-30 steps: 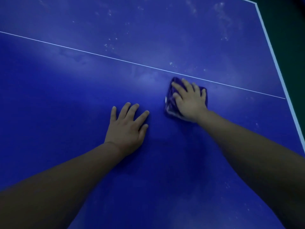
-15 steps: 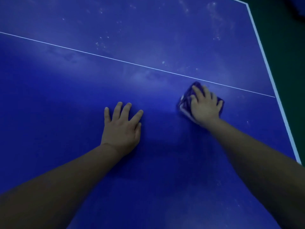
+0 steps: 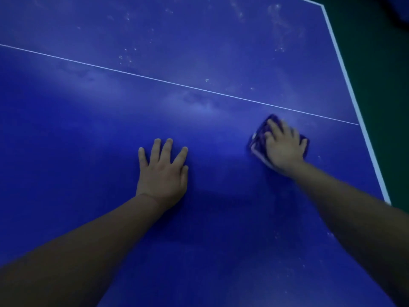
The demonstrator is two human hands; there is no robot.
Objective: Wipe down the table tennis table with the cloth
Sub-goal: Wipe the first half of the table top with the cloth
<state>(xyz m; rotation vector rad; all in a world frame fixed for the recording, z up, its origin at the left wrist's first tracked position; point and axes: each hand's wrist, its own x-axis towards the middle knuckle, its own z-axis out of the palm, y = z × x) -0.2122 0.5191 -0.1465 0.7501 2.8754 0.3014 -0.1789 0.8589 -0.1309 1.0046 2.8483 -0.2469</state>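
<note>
In the head view, your right hand (image 3: 283, 147) lies flat, fingers straight, pressing the folded purple cloth (image 3: 259, 138) beneath it. Your left hand (image 3: 162, 173), fingers spread wide, rests on the blue counter (image 3: 88, 134), well apart to its left.

Games room or sports hall, by my reading. I lean over a deep blue tabletop (image 3: 199, 52) marked like a table tennis table. A thin white centre line (image 3: 155, 78) runs across it, and a broader white border stripe (image 3: 344, 69) follows its right edge up to the far right corner. Beyond that edge lies dark green floor (image 3: 380, 85). The light is dim. Pale specks (image 3: 120, 56) dot the far half.
</note>
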